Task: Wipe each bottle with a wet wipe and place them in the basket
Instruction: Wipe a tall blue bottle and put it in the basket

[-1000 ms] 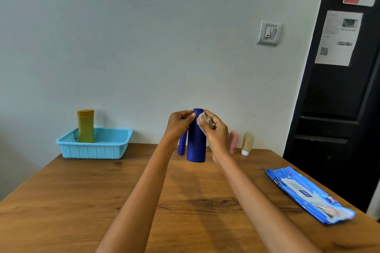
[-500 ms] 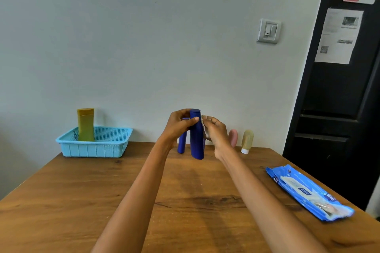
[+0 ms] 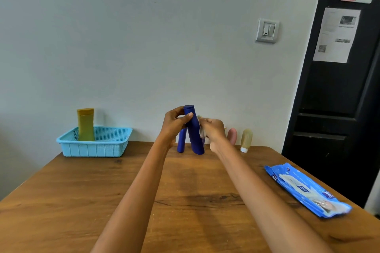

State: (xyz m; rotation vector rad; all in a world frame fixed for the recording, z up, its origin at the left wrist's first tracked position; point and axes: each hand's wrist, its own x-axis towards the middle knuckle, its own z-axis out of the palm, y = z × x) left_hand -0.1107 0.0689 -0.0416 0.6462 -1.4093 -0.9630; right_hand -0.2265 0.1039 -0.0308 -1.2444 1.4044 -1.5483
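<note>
While wiping dark blue bottle [image 3: 195, 135], tilted above table [image 3: 82, 191] far edge: left hand [image 3: 174, 124] fingers curled round its neck, right hand [image 3: 212, 129] pinching wet wipe [image 3: 201, 131] against its side. Next, probably: finish the wipe, then carry to blue basket [image 3: 96, 147] at far left corner, beside yellow bottle [image 3: 85, 124].

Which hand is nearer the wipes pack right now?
Right. The right hand is up at the blue bottle, left of the wipes pack; the left hand is farther left.

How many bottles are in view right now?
5: yellow bottle in the basket; tall blue bottle held; smaller blue bottle, pink bottle, beige bottle along the wall.
</note>
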